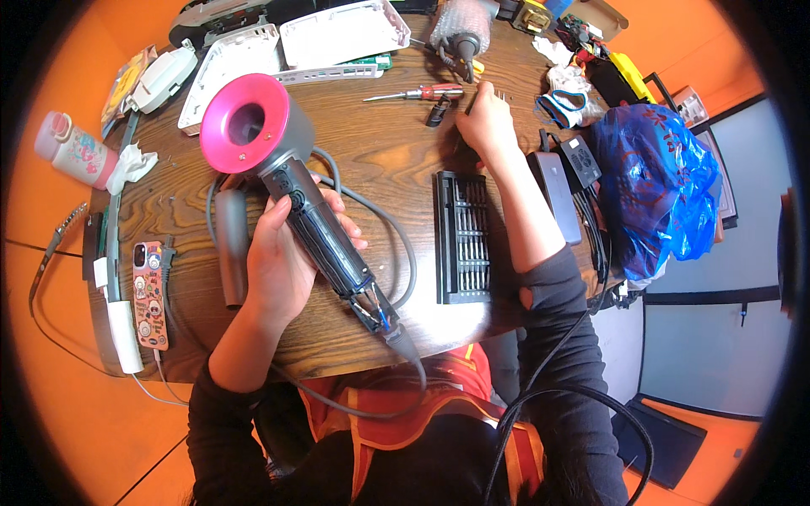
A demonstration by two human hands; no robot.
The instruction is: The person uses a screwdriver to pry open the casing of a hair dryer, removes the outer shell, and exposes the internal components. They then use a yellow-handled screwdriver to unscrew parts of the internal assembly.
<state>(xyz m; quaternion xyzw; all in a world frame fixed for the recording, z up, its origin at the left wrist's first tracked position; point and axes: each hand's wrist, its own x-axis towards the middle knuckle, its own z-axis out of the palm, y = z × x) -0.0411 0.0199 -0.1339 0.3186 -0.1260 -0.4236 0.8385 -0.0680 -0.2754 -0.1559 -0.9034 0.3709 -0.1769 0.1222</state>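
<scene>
My left hand (283, 270) is closed round the handle of a grey hair dryer (288, 181) with a pink ring on its head. The handle is bare of its casing, and thin wires show at its lower end, where the cord leaves. Beside it lies a smooth grey tube (231, 244). Reaching to the far middle of the table, my right hand (489, 122) has its fingers bent together; whatever they grip is mostly hidden. Close to it are a red-handled screwdriver (434, 91) and a small black cylindrical piece (438, 111). A black case of screwdriver bits (462, 240) lies below my right hand.
White plastic housings (342, 38) stand at the back. Along the right are a blue plastic bag (658, 194), a dark power bank-like box (554, 198), a black adapter (580, 160) and a glove (564, 105). A phone (151, 295) and a pink bottle (80, 152) are at left.
</scene>
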